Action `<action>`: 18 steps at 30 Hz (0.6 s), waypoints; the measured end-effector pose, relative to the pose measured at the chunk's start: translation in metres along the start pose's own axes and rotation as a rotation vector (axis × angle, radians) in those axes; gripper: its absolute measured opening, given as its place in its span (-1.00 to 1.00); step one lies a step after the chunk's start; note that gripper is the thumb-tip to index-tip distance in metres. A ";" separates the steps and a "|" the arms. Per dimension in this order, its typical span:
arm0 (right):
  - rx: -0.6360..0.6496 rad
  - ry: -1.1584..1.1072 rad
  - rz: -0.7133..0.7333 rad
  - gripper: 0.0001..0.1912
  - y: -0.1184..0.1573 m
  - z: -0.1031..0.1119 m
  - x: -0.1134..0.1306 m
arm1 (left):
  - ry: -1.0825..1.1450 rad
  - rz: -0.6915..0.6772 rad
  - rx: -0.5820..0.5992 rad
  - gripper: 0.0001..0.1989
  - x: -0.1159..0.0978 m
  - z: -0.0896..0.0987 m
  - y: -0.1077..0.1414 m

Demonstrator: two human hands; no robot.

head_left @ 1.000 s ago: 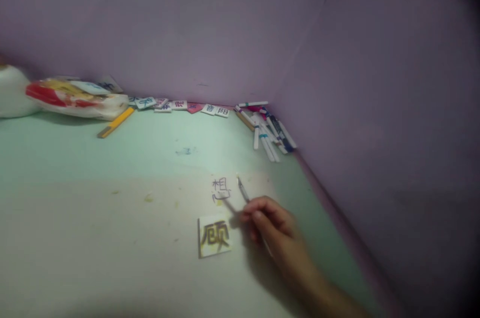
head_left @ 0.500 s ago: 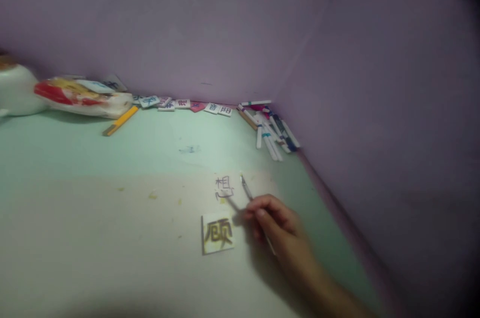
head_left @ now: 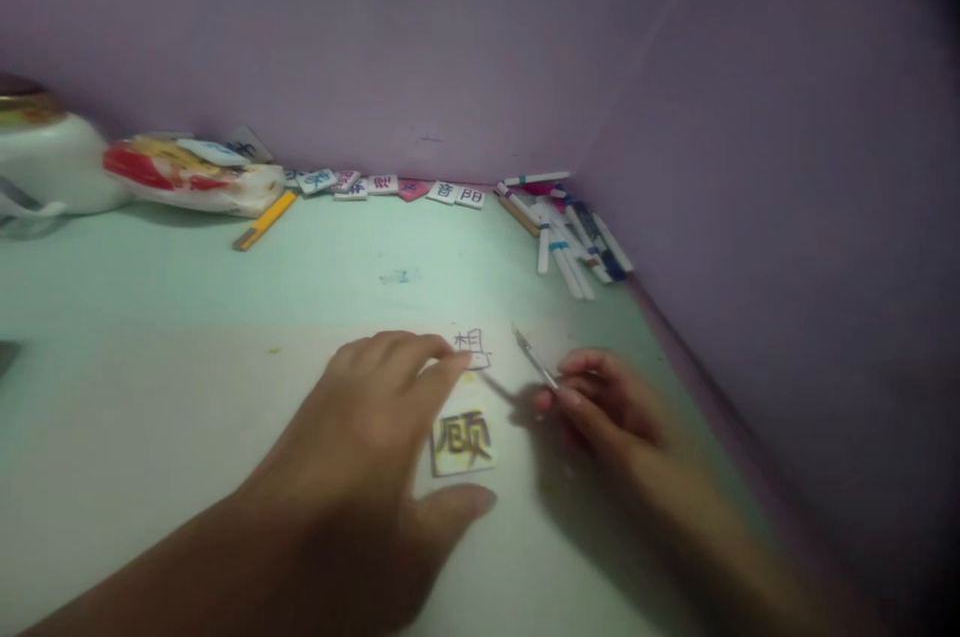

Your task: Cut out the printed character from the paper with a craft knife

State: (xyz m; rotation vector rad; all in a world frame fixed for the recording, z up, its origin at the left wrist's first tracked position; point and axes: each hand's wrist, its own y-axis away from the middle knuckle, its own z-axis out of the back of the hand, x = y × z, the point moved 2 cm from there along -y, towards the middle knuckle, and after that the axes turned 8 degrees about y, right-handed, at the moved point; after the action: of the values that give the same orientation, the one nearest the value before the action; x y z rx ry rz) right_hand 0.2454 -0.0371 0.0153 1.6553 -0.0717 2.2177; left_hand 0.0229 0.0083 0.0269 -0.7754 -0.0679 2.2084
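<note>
A square white tile (head_left: pixel 463 445) with a dark character edged in yellow lies flat on the pale sheet. My left hand (head_left: pixel 375 437) spans its left side, thumb and fingers spread apart, with nothing in the grip; whether it touches the tile I cannot tell. To the right, my right hand (head_left: pixel 611 407) pinches a slim craft knife (head_left: pixel 534 357), its pointed metal tip angled up and to the left, off the tile. Just beyond the tile is a handwritten character (head_left: pixel 471 342), partly covered by my left fingertips.
Lettered tiles (head_left: pixel 382 184) line the wall's foot. Several markers (head_left: pixel 566 257) pile up in the right corner. At the left stand a white kettle-like vessel (head_left: pixel 60 157), a red-and-white plastic packet (head_left: pixel 195 179) and a yellow cutter (head_left: pixel 266 220). Purple walls (head_left: pixel 787 197) bound the table.
My left hand has come into view from the lower left and now surrounds the tile's left side. The right hand still holds the knife. The view has shifted slightly.
</note>
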 end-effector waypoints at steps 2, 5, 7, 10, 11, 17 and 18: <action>0.007 0.088 0.055 -0.77 0.003 0.006 0.008 | -0.070 -0.005 0.104 -0.28 0.002 -0.002 -0.024; 0.068 0.202 0.153 -0.82 0.008 0.009 0.017 | -0.050 0.086 0.239 -0.28 0.011 -0.009 -0.033; 0.089 0.205 0.168 -0.82 0.009 0.008 0.018 | 0.024 0.110 0.281 -0.30 0.016 -0.014 -0.029; 0.080 0.122 0.146 -0.80 0.008 0.005 0.012 | 0.101 0.055 0.257 -0.32 0.019 -0.020 -0.023; 0.070 0.076 0.138 -0.79 0.007 0.004 0.009 | 0.114 0.025 0.232 -0.36 0.018 -0.021 -0.021; 0.120 -0.285 0.015 -0.82 0.002 -0.003 -0.005 | 0.195 -0.117 0.067 -0.63 0.016 -0.024 -0.019; 0.139 -0.323 -0.011 -0.82 0.001 -0.004 -0.006 | 0.199 -0.124 0.059 -0.64 0.016 -0.025 -0.019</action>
State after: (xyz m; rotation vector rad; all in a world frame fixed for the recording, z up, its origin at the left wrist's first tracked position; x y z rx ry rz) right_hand 0.2431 -0.0389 0.0087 2.0720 0.0078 1.9662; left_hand 0.0408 0.0281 0.0042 -0.9291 0.0462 1.9982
